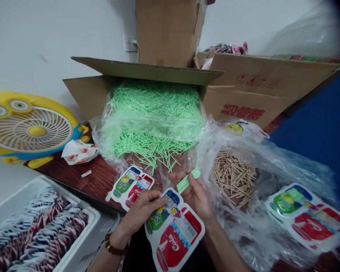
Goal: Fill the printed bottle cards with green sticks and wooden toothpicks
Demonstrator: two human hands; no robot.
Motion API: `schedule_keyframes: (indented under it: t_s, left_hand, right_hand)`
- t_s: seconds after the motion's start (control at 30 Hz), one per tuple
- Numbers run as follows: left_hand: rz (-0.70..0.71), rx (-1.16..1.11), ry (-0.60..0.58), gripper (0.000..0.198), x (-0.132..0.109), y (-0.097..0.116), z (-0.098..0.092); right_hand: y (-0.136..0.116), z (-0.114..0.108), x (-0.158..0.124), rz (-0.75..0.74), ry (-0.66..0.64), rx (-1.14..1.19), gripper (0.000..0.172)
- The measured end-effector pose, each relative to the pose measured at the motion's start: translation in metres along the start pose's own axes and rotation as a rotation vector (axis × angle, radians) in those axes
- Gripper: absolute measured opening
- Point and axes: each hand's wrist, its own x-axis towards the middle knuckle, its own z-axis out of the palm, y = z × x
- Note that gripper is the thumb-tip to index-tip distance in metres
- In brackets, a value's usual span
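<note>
Between thumb and fingers, my left hand (144,207) grips a flat cola-and-lemon drink-printed packet (177,234) by its upper left edge. A small bundle of light green sticks (188,181) is pinched in my right hand (197,196), just above that packet's top edge. Behind both hands, many loose green sticks (155,145) spill from a clear plastic bag inside an open cardboard box (147,71). Another printed packet (132,187) lies on the table left of my hands. To the right, brown sticks (235,177) are heaped in clear plastic.
A third packet (308,217) lies on plastic at the right. A white foam box (93,219) full of packets stands lower left. The yellow fan (36,126) and a crumpled wrapper (79,152) sit on the left. Another cardboard box (249,90) stands behind right.
</note>
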Motion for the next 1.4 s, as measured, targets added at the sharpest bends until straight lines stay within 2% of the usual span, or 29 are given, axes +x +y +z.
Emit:
schedule_keyframes:
  t_s: [0.13, 0.4, 0.57, 0.73, 0.83, 0.9, 1.03, 1.13, 1.27, 1.33, 1.4]
  left_hand:
    - [0.046, 0.102, -0.043, 0.029, 0.0, -0.002, -0.001]
    - [0.235, 0.339, -0.035, 0.034, 0.003, -0.005, 0.004]
    - [0.298, 0.355, -0.024, 0.031, 0.008, -0.008, 0.004]
    - [0.282, 0.319, -0.007, 0.025, 0.011, -0.006, 0.005]
    - [0.188, 0.231, -0.005, 0.023, 0.013, -0.006, 0.006]
    - [0.133, 0.144, -0.027, 0.022, 0.015, -0.007, 0.006]
    - [0.102, -0.003, -0.027, 0.021, 0.018, -0.009, 0.005]
    - [0.113, -0.048, -0.001, 0.021, 0.021, -0.01, 0.005]
    - [0.09, -0.106, -0.018, 0.021, 0.022, -0.011, 0.007]
    - [0.09, -0.121, -0.023, 0.021, 0.022, -0.011, 0.008]
    - [0.113, -0.133, -0.009, 0.02, 0.023, -0.011, 0.009]
  right_hand:
    - [-0.002, 0.001, -0.001, -0.003, 0.037, 0.026, 0.016]
    - [0.0, 0.0, -0.005, -0.021, 0.101, 0.059, 0.015]
    - [0.001, -0.004, -0.014, -0.018, 0.178, 0.02, 0.021]
    - [-0.004, -0.008, -0.024, 0.093, 0.15, -0.102, 0.019]
    - [-0.009, -0.007, -0.026, 0.136, 0.068, -0.129, 0.012]
    - [-0.013, -0.006, -0.023, 0.164, -0.047, -0.164, 0.012]
    - [-0.027, -0.008, -0.014, 0.095, -0.24, -0.298, 0.035]
    - [-0.041, -0.011, -0.009, 0.022, -0.339, -0.656, 0.04]
    - [-0.057, -0.011, -0.007, 0.015, -0.569, -1.258, 0.052]
    - [-0.062, -0.011, -0.007, 0.004, -0.643, -1.372, 0.054]
    - [-0.064, -0.013, -0.007, -0.05, -0.623, -1.423, 0.052]
